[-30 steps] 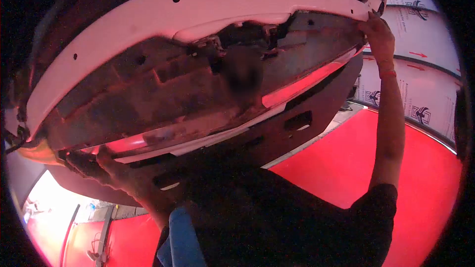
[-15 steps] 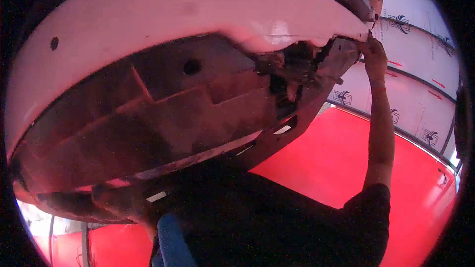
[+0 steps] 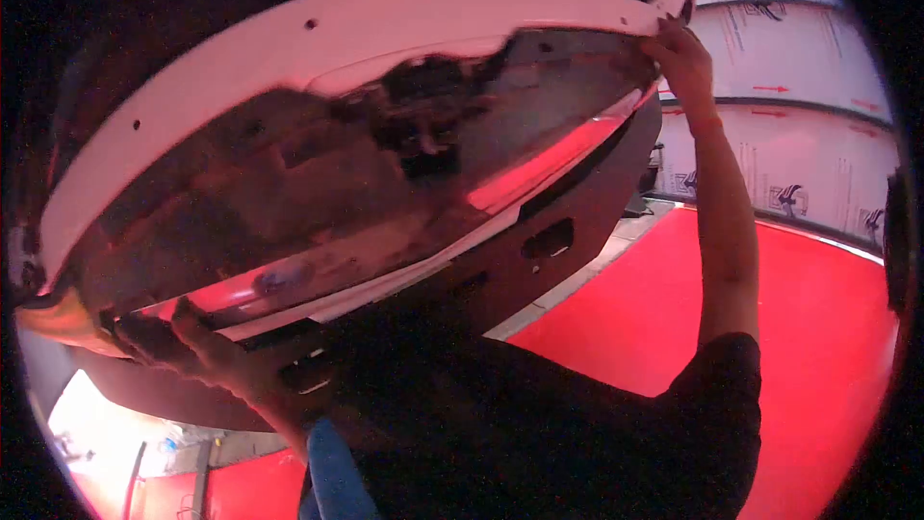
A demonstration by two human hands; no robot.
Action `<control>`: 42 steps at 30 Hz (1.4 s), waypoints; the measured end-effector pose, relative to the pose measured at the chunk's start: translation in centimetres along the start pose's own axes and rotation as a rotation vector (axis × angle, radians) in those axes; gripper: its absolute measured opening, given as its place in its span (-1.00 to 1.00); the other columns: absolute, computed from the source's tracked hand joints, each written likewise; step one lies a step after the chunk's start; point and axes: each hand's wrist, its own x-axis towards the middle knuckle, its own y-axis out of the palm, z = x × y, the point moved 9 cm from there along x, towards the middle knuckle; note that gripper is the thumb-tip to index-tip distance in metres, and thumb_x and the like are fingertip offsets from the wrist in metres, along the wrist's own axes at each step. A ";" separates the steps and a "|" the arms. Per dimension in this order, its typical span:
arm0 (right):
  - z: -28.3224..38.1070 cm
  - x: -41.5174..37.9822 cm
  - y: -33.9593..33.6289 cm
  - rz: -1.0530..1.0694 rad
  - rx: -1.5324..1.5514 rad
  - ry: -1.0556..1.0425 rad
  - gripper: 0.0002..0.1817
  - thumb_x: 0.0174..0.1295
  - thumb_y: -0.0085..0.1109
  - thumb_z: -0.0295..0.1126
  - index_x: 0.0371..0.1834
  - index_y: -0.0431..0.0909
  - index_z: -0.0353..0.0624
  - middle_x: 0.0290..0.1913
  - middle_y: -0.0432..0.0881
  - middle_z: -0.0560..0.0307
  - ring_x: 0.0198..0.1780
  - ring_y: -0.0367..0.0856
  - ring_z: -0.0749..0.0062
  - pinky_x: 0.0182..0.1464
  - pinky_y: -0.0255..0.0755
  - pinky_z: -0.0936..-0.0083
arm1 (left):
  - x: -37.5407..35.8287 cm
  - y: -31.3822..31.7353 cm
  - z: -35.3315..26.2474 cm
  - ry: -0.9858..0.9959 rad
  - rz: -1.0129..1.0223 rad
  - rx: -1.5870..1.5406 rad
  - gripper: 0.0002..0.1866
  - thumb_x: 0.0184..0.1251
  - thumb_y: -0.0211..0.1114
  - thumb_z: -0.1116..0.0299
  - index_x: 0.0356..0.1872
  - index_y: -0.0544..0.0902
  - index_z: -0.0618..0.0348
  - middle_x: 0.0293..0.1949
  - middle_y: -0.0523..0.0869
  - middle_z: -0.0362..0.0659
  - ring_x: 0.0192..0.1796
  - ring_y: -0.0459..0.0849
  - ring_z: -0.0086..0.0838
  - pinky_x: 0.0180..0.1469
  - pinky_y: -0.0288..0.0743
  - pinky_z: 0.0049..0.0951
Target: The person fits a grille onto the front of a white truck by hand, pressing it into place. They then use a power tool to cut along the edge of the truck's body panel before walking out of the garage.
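Observation:
A large curved vehicle panel (image 3: 260, 221), which looks like a bumper cover, spans the view with its dark inner side facing me. Along its lower side runs a glossy strip (image 3: 539, 169) with red reflections. My left hand (image 3: 217, 356) grips the panel's lower left edge, thumb on the near side and the other fingers partly in shadow. At the upper right corner, my right hand (image 3: 683, 63) is raised with its fingers closed around the panel's end, close to a pale curved body band (image 3: 414, 5) with small holes. The fingertips there are partly hidden.
A dark lower section with oval cut-outs (image 3: 549, 239) hangs below the panel. Red floor (image 3: 616, 318) lies beneath. White wall boards (image 3: 789, 58) with printed logos and red arrows stand at the right. A blue cloth-like piece (image 3: 337, 472) is near my left forearm.
The panel and pale band appear shifted left and higher, and the glossy strip now shows more. My left hand, mostly hidden in shadow before, is now visible on the edge. My right hand appears higher.

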 end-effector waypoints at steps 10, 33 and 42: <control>2.1 -1.3 -1.1 -0.249 -0.049 0.055 -0.33 0.02 0.46 0.14 0.12 0.74 -0.07 0.02 0.80 0.08 0.08 0.76 0.17 0.19 0.57 0.29 | 0.7 1.2 -0.9 0.115 0.092 -0.146 -0.25 0.62 0.18 0.19 0.66 0.08 0.22 0.69 0.01 0.02 0.68 0.07 -0.19 0.66 0.04 -0.18; 5.3 -0.8 -2.7 -0.019 -0.108 -0.138 -0.41 -0.08 0.57 0.13 -0.12 0.84 -0.12 -0.10 0.83 0.00 -0.01 0.81 0.04 0.01 0.69 0.13 | 5.1 -1.2 1.3 0.259 0.308 0.208 -0.38 0.69 -0.08 -0.01 0.59 0.30 0.10 0.64 0.15 0.16 0.64 0.19 -0.07 0.62 0.12 -0.11; 6.5 0.9 -3.0 0.217 -0.198 -0.220 -0.42 -0.14 0.58 0.08 -0.16 0.85 -0.15 -0.16 0.82 -0.09 -0.01 0.80 0.00 0.01 0.66 0.06 | 5.7 -4.8 2.0 0.053 0.304 0.265 -0.37 0.70 -0.06 -0.03 0.57 0.35 0.18 0.60 0.25 0.17 0.60 0.29 -0.14 0.59 0.19 -0.23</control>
